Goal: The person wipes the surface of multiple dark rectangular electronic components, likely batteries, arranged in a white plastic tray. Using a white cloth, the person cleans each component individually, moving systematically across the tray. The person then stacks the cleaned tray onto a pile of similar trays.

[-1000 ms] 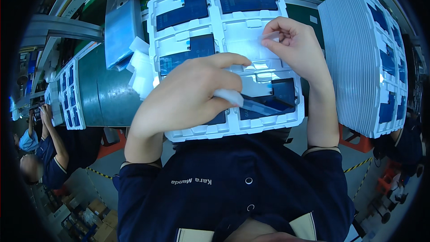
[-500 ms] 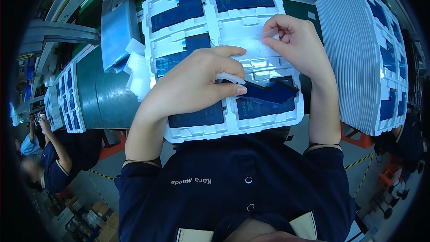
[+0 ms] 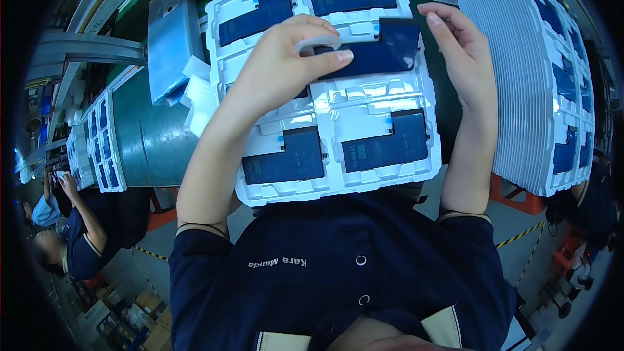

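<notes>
My left hand [image 3: 279,58] is closed on a dark blue, L-shaped flat battery [image 3: 383,52], gripping its left end between thumb and fingers. A folded white strip [image 3: 318,43] is tucked in the same hand above the thumb. The battery hangs over the middle right compartment of a white plastic tray [image 3: 328,107]. Similar batteries lie in other compartments, including one at the lower right [image 3: 387,142] and one at the lower left [image 3: 286,156]. My right hand [image 3: 465,49] is just past the tray's right edge, fingers apart, with nothing visible in it.
A tall stack of white trays [image 3: 507,84] stands at the right. Left of my tray are a clear blue plastic folder [image 3: 170,39] and loose white sheets [image 3: 197,94] on the green table [image 3: 156,140]. Smaller tray stacks [image 3: 103,143] and a co-worker [image 3: 88,234] are farther left.
My left hand has lifted the battery up and away from the lower right compartment. My right hand has moved right, and the thin translucent sheet it pinched no longer shows.
</notes>
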The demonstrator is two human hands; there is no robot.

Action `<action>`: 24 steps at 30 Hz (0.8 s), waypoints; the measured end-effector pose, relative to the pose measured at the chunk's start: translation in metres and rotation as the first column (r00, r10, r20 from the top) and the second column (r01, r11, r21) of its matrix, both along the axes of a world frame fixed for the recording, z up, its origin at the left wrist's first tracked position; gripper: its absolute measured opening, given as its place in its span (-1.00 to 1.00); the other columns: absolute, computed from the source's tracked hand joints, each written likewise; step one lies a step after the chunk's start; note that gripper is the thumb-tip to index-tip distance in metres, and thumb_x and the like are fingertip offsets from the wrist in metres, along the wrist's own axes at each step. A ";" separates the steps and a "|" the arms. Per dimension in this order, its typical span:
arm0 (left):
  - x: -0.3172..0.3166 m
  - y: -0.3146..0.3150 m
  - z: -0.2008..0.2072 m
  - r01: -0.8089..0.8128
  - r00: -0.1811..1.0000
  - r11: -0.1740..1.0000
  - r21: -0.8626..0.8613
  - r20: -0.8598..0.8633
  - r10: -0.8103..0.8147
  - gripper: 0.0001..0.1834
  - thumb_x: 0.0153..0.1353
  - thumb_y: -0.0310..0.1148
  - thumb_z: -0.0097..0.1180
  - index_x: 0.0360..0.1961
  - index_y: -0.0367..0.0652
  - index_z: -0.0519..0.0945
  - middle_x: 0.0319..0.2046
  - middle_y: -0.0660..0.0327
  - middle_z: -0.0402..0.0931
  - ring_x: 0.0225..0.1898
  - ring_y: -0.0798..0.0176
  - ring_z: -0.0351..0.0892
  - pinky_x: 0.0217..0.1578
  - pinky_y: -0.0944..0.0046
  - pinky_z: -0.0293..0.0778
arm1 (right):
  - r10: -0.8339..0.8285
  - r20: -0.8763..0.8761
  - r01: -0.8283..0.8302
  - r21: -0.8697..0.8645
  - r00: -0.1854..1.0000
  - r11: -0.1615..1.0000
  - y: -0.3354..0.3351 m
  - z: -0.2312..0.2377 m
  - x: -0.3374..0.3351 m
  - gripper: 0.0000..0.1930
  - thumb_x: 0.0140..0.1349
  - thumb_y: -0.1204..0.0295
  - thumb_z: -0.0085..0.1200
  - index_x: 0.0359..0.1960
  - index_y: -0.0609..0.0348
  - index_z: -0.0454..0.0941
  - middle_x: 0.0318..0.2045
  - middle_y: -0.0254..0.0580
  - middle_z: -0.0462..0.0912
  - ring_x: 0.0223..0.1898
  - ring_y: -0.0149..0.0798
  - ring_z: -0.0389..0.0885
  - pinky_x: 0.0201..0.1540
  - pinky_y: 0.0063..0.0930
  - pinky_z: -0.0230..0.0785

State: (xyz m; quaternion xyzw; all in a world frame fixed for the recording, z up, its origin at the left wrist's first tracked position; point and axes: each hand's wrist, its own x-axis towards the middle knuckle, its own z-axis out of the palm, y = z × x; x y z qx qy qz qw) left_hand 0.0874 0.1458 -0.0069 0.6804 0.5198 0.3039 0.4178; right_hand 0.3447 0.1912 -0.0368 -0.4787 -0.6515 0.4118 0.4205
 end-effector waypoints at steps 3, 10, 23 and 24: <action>0.011 -0.005 -0.008 0.005 0.973 0.990 0.139 -0.228 0.027 -0.74 0.04 -0.29 0.32 -0.32 -0.26 0.66 -0.07 0.19 0.44 -0.17 0.23 0.52 -0.19 0.31 0.43 | 0.175 -0.008 -0.172 0.145 0.985 0.974 -0.001 -0.012 0.002 -0.71 0.17 0.31 0.22 -0.08 0.07 0.61 0.07 -0.15 0.45 0.04 -0.27 0.46 -0.07 -0.51 0.44; 0.021 -0.019 -0.006 0.009 0.931 0.940 0.342 -0.347 0.117 -0.74 0.04 -0.33 0.30 -0.22 -0.14 0.69 -0.11 0.16 0.44 -0.25 0.16 0.54 -0.26 0.32 0.45 | 0.072 0.180 -0.115 0.245 0.981 0.963 -0.005 -0.023 -0.016 -0.60 0.08 0.35 0.27 0.00 0.01 0.57 0.24 -0.12 0.30 0.23 -0.10 0.31 0.21 -0.29 0.23; 0.046 -0.074 0.021 -0.029 0.327 0.917 -0.397 0.864 0.384 -0.49 0.38 -0.16 -0.17 0.24 -0.23 0.22 -0.10 0.10 0.46 0.01 0.19 0.44 0.04 0.20 0.36 | 0.224 -0.439 -0.300 -0.111 0.870 0.947 -0.112 0.025 -0.050 -0.58 0.10 0.59 0.25 -0.01 0.26 0.39 -0.27 -0.30 0.58 -0.29 -0.51 0.53 -0.24 -0.64 0.37; 0.039 -0.076 0.011 0.068 0.299 0.946 -0.318 0.911 0.285 -0.48 0.41 -0.19 -0.21 0.29 -0.22 0.13 -0.06 0.13 0.45 0.12 0.13 0.38 0.15 0.13 0.30 | 0.200 -0.494 -0.304 -0.140 0.847 0.942 -0.115 0.020 -0.051 -0.61 0.10 0.59 0.25 -0.04 0.26 0.40 -0.29 -0.30 0.58 -0.32 -0.53 0.53 -0.28 -0.67 0.37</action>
